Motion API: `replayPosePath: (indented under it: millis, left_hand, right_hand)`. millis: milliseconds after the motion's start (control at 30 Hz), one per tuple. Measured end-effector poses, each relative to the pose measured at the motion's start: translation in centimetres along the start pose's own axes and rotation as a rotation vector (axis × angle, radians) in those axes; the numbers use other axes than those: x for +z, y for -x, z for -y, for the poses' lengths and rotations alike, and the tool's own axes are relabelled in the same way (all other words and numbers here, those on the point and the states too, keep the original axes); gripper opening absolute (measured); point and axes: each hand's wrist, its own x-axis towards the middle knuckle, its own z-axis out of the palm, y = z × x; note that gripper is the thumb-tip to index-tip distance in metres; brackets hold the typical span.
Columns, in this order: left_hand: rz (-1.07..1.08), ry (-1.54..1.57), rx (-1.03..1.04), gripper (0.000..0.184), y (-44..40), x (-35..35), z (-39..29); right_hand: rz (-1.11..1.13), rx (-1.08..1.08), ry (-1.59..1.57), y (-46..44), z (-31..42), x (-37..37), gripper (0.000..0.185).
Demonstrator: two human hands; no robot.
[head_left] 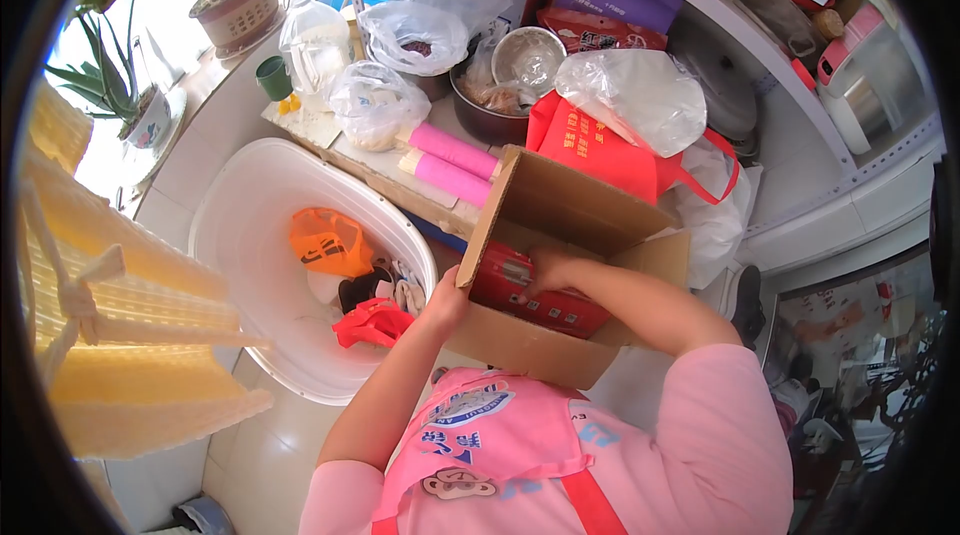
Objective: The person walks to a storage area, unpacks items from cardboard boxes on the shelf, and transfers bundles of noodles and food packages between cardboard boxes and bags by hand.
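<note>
An open cardboard box [535, 347] stands in front of my body, its flaps up. My left hand [448, 301] grips the box's left edge, fingers wrapped round the cardboard. Inside the box lies a red printed package [560, 315]. My right hand [545, 273] reaches into the box and rests against the top of that package; its fingers are bent and partly hidden, so whether they grip it is unclear.
A white tub [260, 305] with an orange bag [330, 243] and red cloth stands at left. Behind the box are pink-wrapped bundles [450, 180], a dark pot [480, 120] and a red bag [600, 150]. A yellow curtain [140, 355] hangs at far left.
</note>
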Motion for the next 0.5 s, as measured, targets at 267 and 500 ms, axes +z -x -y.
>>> replayPosePath:
  millis: [267, 500]
  left_hand:
    - [-0.011, -0.026, -0.009, 0.051, -0.7, -0.2, 1.0]
    - [0.118, 0.02, -0.038, 0.054, 0.1, -0.7, -1.1]
  right_hand:
    - [-0.132, -0.142, 0.2, 3.6, 1.8, 1.1, 0.072]
    - [-0.466, -0.271, 0.211, 8.9, 3.0, -4.1, 0.053]
